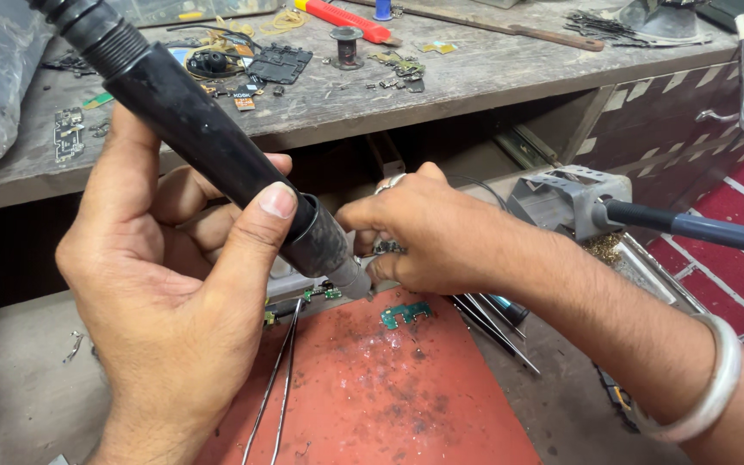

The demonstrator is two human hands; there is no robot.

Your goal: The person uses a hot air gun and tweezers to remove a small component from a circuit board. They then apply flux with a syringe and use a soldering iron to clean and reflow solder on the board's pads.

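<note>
Head camera looks down on a red work mat (372, 405), the landmark. Above its upper left corner, the left hand (165, 284) is wrapped tight around a black hot-air wand (208, 146), nozzle pointing down at the mat's top edge. Just right of the nozzle, the right hand (432, 232) pinches its fingers together over something small I cannot make out. A small green circuit board (405, 313) lies on the mat below that hand.

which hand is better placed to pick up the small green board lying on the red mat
Right, probably. The right hand sits just above the green board, though its fingers pinch something small. The left hand is farther off and wrapped around the black hot-air handle.
</note>
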